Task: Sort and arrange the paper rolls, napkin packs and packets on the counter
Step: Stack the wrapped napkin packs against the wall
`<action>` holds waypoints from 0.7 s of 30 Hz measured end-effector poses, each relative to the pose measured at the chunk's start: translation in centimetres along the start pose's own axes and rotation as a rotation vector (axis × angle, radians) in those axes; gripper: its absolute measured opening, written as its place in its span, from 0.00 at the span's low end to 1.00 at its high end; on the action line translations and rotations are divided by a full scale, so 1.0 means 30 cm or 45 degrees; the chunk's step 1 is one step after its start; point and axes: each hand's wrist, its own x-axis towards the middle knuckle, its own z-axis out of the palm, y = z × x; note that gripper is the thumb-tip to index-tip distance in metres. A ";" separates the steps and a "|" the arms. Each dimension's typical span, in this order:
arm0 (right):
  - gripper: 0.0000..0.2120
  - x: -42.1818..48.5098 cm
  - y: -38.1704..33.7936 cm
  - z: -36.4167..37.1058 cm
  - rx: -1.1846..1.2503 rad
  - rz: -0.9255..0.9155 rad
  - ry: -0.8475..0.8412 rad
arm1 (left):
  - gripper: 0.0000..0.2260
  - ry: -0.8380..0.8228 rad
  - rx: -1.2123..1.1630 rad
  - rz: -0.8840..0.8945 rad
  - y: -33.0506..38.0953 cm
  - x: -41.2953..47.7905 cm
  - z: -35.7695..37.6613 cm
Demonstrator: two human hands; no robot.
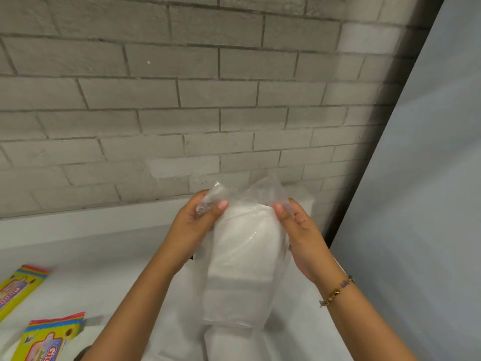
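A clear plastic bag of white paper rolls [242,256] is held upright above the white counter [109,261], in the middle of the view. My left hand [197,222] pinches the crumpled top of the bag on its left side. My right hand [299,230] pinches the top edge on the right side. More white rolls or packs [229,342] lie on the counter below the bag, partly hidden by my arms. Two yellow packets with rainbow edges lie at the left: one [18,287] farther back, one [44,340] at the bottom edge.
A grey brick wall [182,100] rises right behind the counter. A tall pale grey panel [421,204] closes off the right side. A dark object [83,354] peeks out at the bottom edge beside the near packet.
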 end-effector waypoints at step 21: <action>0.32 0.040 -0.013 -0.045 -0.812 -0.095 -0.127 | 0.13 0.206 0.118 -0.022 0.018 0.100 0.052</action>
